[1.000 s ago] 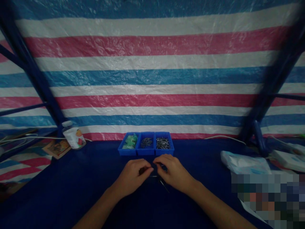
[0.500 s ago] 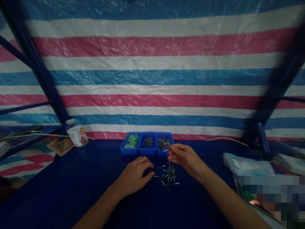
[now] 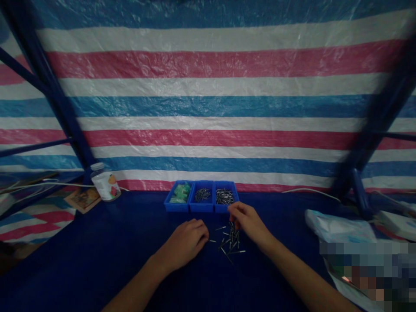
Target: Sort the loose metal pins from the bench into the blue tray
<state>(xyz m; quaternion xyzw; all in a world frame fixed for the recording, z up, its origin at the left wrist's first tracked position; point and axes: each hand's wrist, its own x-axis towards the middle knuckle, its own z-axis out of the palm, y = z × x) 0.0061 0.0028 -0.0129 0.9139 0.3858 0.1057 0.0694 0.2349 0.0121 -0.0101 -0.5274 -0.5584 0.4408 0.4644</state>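
Note:
Slim metal pins (image 3: 233, 239), partly silver and partly dark, lie in a loose pile on the dark blue table (image 3: 139, 251). My right hand (image 3: 248, 221) reaches down at the far edge of the pile, fingers pinched together; what is between the fingertips is hidden. To the left of the pile rests my left hand (image 3: 188, 239), its fingers curled closed. One single pin (image 3: 212, 241) lies at those fingertips; I cannot tell whether they grip it. Behind the pile, a right blue bin (image 3: 222, 209) holds many similar pins.
A middle blue bin (image 3: 201, 208) has fewer metal pieces, and a left blue bin (image 3: 177, 208) holds green plastic packets. A labelled jar (image 3: 105, 184) stands far left beside a picture card (image 3: 83, 199). Plastic bags (image 3: 339, 226) lie at right. Striped sheeting (image 3: 208, 104) hangs behind.
My right hand has come down from the right bin's front edge, where a pin showed at its fingertips, to the pile. My left thumb and fingers have closed together.

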